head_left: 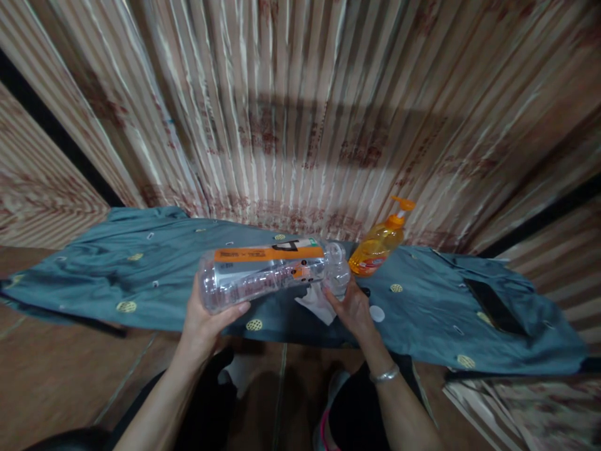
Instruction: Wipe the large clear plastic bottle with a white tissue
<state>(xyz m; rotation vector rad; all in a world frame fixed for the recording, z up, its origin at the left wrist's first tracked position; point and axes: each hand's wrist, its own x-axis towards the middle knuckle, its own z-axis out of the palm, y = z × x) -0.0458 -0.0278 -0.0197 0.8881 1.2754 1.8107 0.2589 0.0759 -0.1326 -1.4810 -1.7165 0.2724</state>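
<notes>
My left hand (206,319) is closed around the base end of a large clear plastic bottle (267,272) with an orange and silver label. The bottle lies almost level in the air, its neck end toward the right. At that end my right hand (352,307) grips a small clear plastic container (338,279), which sits against or just in front of the bottle's neck; its exact shape is blurred. Below the bottle, near my right fingers, a crumpled white tissue (317,305) rests on the cloth. Beside my right wrist lies a flat white disc (377,314).
An orange pump bottle (375,247) stands behind my right hand. A dark phone (495,307) lies at the right on the blue-green cloth (159,282) covering the narrow table. Striped curtains (291,125) hang behind and at both sides, with dark poles (61,131).
</notes>
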